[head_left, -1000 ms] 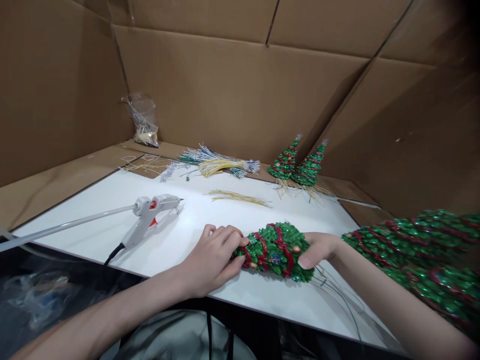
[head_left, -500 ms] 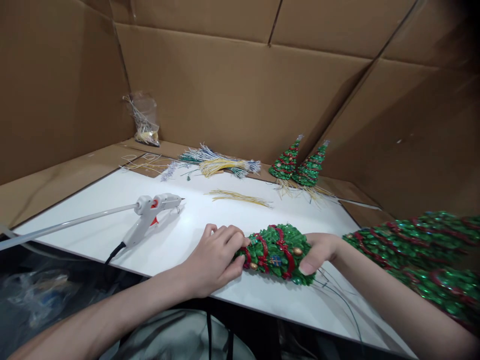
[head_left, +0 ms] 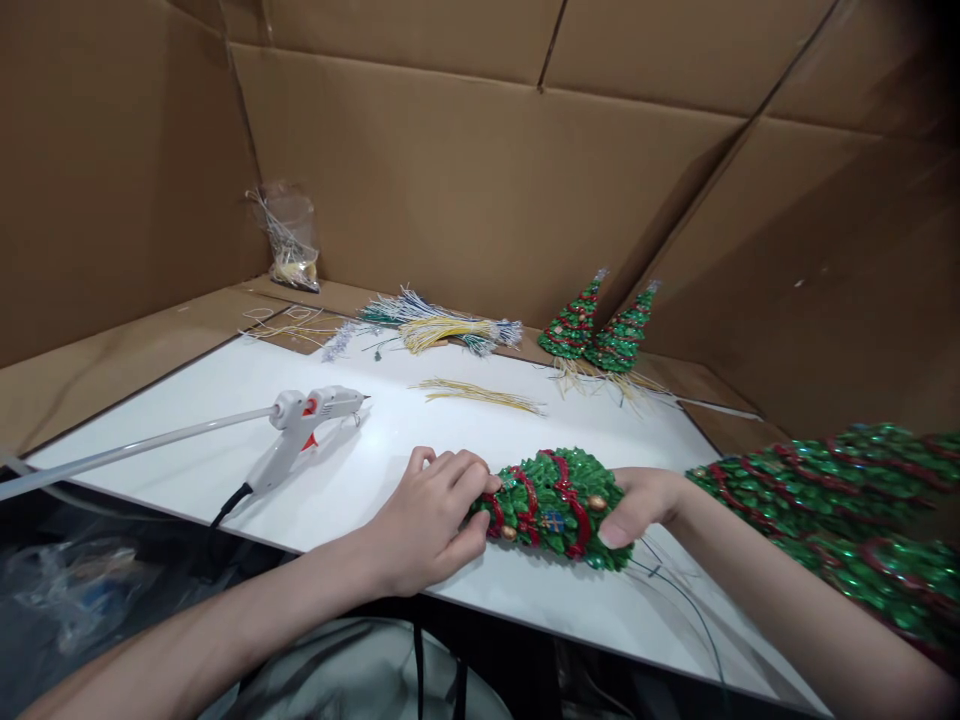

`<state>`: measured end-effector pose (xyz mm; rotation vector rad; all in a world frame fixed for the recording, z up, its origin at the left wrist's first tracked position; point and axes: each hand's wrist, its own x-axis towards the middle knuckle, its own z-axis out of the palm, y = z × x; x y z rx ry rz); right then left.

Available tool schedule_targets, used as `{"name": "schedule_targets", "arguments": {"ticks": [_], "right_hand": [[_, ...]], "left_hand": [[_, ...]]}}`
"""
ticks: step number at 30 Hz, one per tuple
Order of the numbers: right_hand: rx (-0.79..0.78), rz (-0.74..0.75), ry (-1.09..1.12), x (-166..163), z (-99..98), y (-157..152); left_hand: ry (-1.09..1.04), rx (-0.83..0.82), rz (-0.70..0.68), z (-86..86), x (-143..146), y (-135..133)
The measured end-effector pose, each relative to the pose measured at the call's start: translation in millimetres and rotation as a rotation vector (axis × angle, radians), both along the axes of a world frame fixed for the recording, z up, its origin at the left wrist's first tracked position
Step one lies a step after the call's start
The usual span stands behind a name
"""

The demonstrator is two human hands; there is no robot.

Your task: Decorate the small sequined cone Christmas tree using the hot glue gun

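A green Christmas tree figurine (head_left: 551, 505) with red garlands, gold balls and a small blue gift lies on its side above the white board's front part. My left hand (head_left: 439, 515) is closed around its narrow end, covering the tip. At the wide base, my right hand (head_left: 637, 510) grips with the thumb on the near side; its other fingers are hidden behind the tree. Thin dark wires (head_left: 686, 595) trail from the base toward the lower right.
A white glue gun (head_left: 300, 430) with a long glue stick rests at left. Yellow wires (head_left: 480, 395) and a larger wire bundle (head_left: 450, 325) lie farther back. Two small trees (head_left: 619, 330) stand at the back right; larger trees (head_left: 832, 480) lie at the right edge. Cardboard walls (head_left: 450, 170) enclose the board (head_left: 187, 420).
Hardly anything differs. Both hands keep their hold on the tree, which has barely shifted.
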<state>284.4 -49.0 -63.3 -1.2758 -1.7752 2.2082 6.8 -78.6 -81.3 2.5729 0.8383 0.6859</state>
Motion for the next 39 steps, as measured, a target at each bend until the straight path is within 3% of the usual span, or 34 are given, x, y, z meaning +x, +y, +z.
{"name": "schedule_targets", "arguments": {"ticks": [6,24,39], "right_hand": [[0.003,-0.098,-0.027,5,-5.7,-3],[0.014,-0.178,-0.041,11,-14.2,-5],[-0.019,-0.01,0.008,4,-6.7,2]], "left_hand": [[-0.003,0.005,0.006,-1.3,1,1],[-0.052,-0.007,0.085,-3.0,7,-1],[-0.038,-0.009,0.068,-1.4,6,-1]]}}
